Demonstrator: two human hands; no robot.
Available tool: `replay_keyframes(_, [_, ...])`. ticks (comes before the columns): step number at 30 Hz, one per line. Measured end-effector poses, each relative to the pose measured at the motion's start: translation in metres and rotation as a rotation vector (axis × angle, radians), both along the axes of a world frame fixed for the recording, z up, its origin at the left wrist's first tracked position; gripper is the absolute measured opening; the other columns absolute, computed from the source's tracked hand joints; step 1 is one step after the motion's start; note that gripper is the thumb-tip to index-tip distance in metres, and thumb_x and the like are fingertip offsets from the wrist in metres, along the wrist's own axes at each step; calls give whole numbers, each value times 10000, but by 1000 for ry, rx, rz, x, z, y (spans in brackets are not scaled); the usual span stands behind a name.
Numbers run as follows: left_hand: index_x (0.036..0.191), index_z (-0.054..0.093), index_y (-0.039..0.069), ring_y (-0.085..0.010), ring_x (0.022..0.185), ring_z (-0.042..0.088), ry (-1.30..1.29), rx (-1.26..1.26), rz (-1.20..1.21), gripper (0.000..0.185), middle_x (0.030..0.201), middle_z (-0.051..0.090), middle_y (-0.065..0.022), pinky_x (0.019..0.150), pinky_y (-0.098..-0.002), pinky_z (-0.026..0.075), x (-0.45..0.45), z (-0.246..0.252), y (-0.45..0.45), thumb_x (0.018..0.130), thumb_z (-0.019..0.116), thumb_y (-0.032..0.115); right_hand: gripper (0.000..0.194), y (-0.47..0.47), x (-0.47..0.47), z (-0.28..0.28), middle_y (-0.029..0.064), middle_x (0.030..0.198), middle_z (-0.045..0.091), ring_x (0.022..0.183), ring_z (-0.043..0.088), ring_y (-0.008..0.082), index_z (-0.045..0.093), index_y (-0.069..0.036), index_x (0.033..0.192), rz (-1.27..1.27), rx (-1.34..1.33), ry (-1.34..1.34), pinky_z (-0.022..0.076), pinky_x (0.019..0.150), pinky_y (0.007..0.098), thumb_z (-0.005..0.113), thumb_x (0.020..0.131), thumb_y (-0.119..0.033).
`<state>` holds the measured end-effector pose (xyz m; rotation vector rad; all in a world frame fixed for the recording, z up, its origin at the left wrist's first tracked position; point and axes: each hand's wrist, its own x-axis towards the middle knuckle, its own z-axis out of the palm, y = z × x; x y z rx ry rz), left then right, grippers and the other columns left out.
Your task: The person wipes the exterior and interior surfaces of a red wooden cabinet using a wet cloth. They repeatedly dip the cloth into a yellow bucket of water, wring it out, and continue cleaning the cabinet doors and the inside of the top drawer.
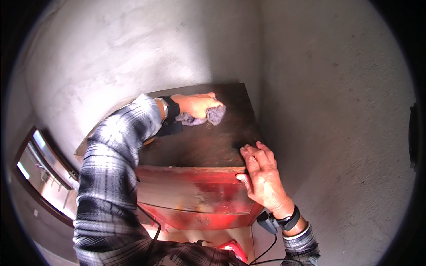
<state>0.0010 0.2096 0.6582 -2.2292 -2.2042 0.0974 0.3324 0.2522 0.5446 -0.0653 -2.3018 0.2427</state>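
A worn wooden cabinet [199,149] with a dark top and a red front stands before me. My left hand [196,104] is closed around a crumpled grey-purple cloth [215,114], which lies against the cabinet top towards the back. A black strap and a light band circle that wrist. My right hand [261,169] rests on the front right corner of the top, its fingers on the surface and its thumb over the front edge. A black band with a small device [267,222] and a cable is on the right wrist. Part of a round yellowish thing [148,141] shows beside my left sleeve.
Bare grey walls [332,99] meet in a corner behind the cabinet and rise close to its back and right side. A dark-framed opening [46,179] is at the left. On the floor below lies a red and white thing [234,249]; black cables hang near my body.
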Motion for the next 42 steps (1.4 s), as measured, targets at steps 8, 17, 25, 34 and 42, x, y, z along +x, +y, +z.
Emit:
replay_keyframes(8, [1187, 573, 153, -397, 1023, 578, -153, -197, -195, 516, 1165, 498, -163, 842, -449, 499, 98, 23, -157, 712, 703, -1, 579, 0, -1, -7, 172, 1358, 546, 1323, 450, 424, 570, 7, 1332, 29, -39, 46, 434, 1023, 516, 760, 817, -176])
replay_keyframes(17, [1284, 555, 79, -404, 1091, 552, 0, -1, 60, 508, 1197, 534, -210, 932, -452, 472, -13, 1, -31, 783, 600, 6, 600, 2, 0, -6, 172, 1363, 535, 1313, 451, 433, 563, 15, 1333, 40, -25, 37, 440, 977, 557, 753, 817, -225])
replay_keyframes(25, [1254, 590, 107, -388, 1102, 574, -15, 49, -82, 525, 1167, 554, -170, 929, -454, 489, 43, 1, 47, 741, 636, 9, 603, 3, 2, -6, 161, 1327, 563, 1312, 472, 417, 586, 1, 1323, 40, -61, 58, 411, 1056, 505, 782, 800, -224])
replay_keyframes(34, [1185, 585, 62, -302, 1130, 596, -473, -70, -224, 442, 1197, 591, -143, 916, -419, 488, 112, 17, -129, 764, 702, -3, 516, 5, -1, -9, 154, 1323, 574, 1312, 483, 399, 613, -10, 1283, 76, -49, 97, 430, 1037, 492, 755, 822, -193])
replay_keyframes(42, [1417, 481, 39, -313, 1336, 516, -1803, 470, 218, 483, 1388, 562, -158, 1143, -467, 408, 64, 9, -188, 1010, 594, 274, 544, 3, -4, -15, 143, 1331, 571, 1331, 458, 416, 604, -23, 1306, 57, -48, 114, 422, 1027, 512, 763, 798, -132])
